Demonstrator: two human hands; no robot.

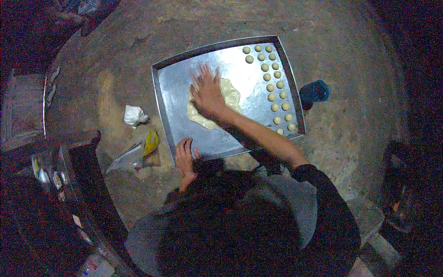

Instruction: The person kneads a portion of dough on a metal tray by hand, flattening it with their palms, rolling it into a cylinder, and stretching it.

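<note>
A flattened sheet of pale dough [232, 95] with an uneven edge lies on a shallow square metal tray [173, 94]. My right hand [208, 93] is on top of the dough, fingers stretched out and spread, their tips slightly blurred. At the tray's near left corner, my left hand [184, 158] curls its fingers over the rim. Small round dough balls [271, 97] stand in rows along the tray's right side, with several more in the far right corner. My right forearm crosses the tray's near edge and hides part of it.
Just outside the tray's right wall is a dark blue cup [315, 91]. On the floor to the left are a crumpled white packet [134, 115] and a clear plastic bag with something yellow [151, 142]. A dark ledge [76, 184] holding small items runs along the lower left.
</note>
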